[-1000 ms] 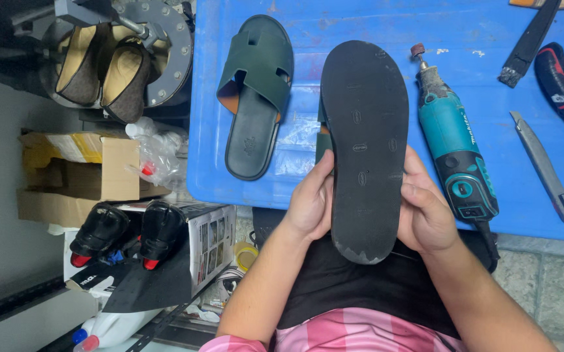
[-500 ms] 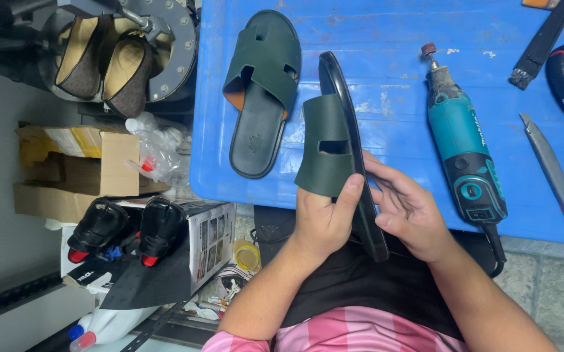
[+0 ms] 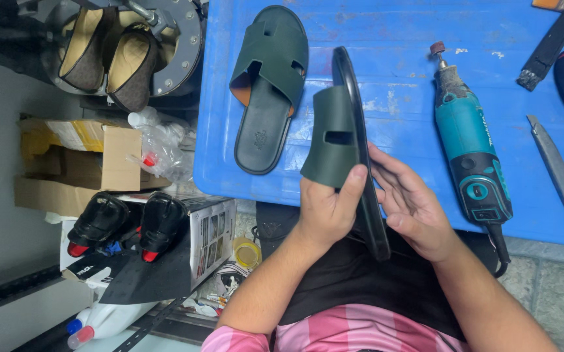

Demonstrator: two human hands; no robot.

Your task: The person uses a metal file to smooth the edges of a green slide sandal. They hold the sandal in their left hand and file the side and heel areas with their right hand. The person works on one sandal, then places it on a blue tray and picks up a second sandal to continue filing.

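Both hands' grip (image 3: 366,202): smooth green sandal (image 3: 344,140)

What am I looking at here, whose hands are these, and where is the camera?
The camera sits on a person's head and looks down, so the two bare hands are the wearer's own. The left hand and right hand hold a dark green leather slide sandal turned on its edge, so you see the thin black sole from the side. On the blue plastic work surface lie its matching green sandal, a teal handheld rotary grinder, a grey utility knife and a black brush. To the left, off the surface, stand cardboard boxes and other shoes.
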